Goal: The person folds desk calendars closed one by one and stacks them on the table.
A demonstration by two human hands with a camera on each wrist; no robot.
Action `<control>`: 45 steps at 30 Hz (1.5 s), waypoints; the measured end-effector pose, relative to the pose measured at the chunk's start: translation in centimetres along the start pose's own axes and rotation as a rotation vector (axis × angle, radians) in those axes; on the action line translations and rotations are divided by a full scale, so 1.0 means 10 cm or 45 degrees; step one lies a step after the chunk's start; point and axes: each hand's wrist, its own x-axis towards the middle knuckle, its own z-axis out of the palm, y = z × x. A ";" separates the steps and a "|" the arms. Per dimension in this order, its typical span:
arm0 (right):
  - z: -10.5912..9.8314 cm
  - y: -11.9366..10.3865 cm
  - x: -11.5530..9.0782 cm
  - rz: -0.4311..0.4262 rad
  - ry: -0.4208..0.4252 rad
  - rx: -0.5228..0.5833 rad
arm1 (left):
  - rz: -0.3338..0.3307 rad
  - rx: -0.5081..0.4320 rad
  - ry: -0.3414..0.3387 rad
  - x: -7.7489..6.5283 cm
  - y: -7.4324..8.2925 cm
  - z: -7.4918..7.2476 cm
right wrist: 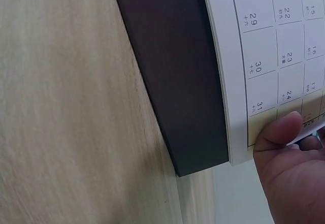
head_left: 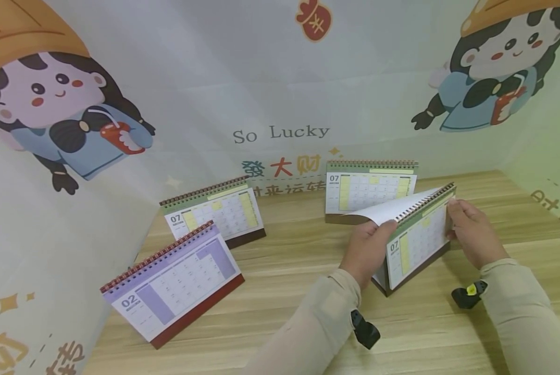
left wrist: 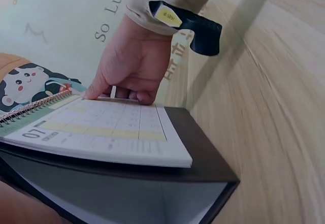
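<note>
Near left stands a purple-and-white spiral-bound paper desk calendar (head_left: 188, 291). Right on the pale wooden table (head_left: 280, 281), my left hand (head_left: 365, 250) grips the left end of a brown-based green-and-white paper desk calendar (head_left: 420, 242) — my right hand (head_left: 476, 234) pinches its right page edge, thumb in front.

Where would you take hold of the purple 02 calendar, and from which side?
Likely the right edge of the purple calendar, coming from the right, thumb on its slanted front: that edge faces open tabletop, while the green-topped calendar behind appears to crowd the spiral binding.
</note>
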 end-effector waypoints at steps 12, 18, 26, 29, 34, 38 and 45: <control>0.01 -0.02 -0.01 0.015 0.008 0.025 | 0.214 0.106 -0.117 0.07 -0.07 -0.09; 0.02 -0.03 -0.02 0.014 0.011 0.017 | 0.286 0.197 -0.078 0.05 -0.07 -0.08; 0.02 -0.04 -0.02 0.034 0.005 -0.010 | 0.363 0.331 -0.035 0.04 -0.06 -0.08; 0.02 -0.04 -0.02 0.036 0.005 -0.028 | 0.368 0.373 -0.025 0.04 -0.05 -0.08; 0.03 -0.04 -0.01 0.041 -0.001 -0.049 | 0.396 0.409 -0.040 0.04 -0.05 -0.09; 0.02 -0.05 -0.03 0.053 -0.013 -0.067 | 0.436 0.462 -0.048 0.06 -0.05 -0.10; 0.02 -0.05 -0.04 0.052 -0.009 -0.069 | 0.509 0.547 -0.046 0.06 -0.05 -0.12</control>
